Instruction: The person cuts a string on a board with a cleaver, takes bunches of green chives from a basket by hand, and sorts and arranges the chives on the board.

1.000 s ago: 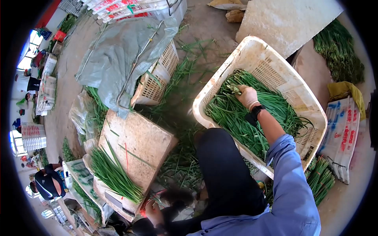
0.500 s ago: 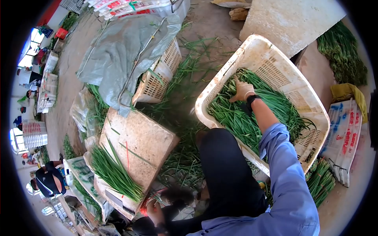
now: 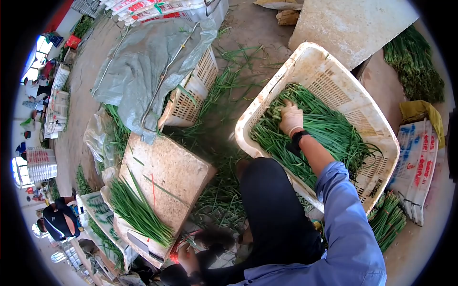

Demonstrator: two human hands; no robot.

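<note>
My right hand (image 3: 291, 117), in a pale glove, is inside a large white plastic basket (image 3: 245, 121). Its fingers are curled down onto the stem ends of loose green chives (image 3: 324, 126), which lie heaped there. Low in the view, my left hand (image 3: 188, 260) is beside red ties (image 3: 175, 251) at the board's edge. Its fingers are bent inward, and whatever they hold is hard to see. On the stone-like board (image 3: 167, 167) lies a separate bunch of chives (image 3: 138, 212), with a flat knife-like blade (image 3: 138, 242) at its lower edge and a thin red strip (image 3: 153, 188) above.
A crate (image 3: 195, 93) under a grey plastic sheet (image 3: 143, 71) stands beyond the board. Tied chive bundles (image 3: 386, 219) lie right of the basket, near printed white bags (image 3: 415, 162). Scattered leaves cover the floor (image 3: 224, 190). Another person (image 3: 61, 219) is at far left.
My right hand has moved slightly down in the basket, and its spread fingers have curled in over the chive stems. The left hand stays by the red ties.
</note>
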